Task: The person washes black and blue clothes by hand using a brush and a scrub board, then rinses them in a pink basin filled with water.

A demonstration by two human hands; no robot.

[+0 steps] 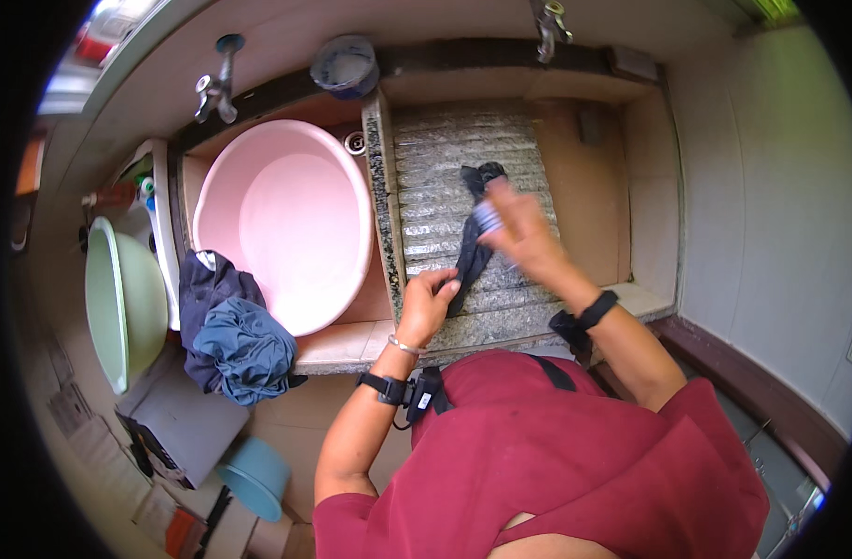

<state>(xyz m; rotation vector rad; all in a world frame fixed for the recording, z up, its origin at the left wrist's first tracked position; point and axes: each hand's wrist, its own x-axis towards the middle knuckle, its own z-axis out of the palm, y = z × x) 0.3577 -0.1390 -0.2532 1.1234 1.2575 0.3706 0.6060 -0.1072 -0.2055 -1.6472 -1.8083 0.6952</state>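
Note:
A narrow strip of wet-looking black cloth [473,244] lies lengthwise on a ridged stone washboard [433,202]. My left hand [429,300] pinches its near end between thumb and fingers. Over the upper part of the cloth is my right hand [524,227], blurred, with a white and blue striped object [487,217] under its fingers; what that object is cannot be told. The far end of the cloth lies bunched just beyond my right fingertips.
Left of the stone divider [384,182], a pink plastic basin [300,230] sits in the sink. Dark and blue-grey clothes [248,349] lie at its near left edge. Two taps [220,94] and a small tub [344,66] are along the back. A green basin [136,300] stands tilted at left.

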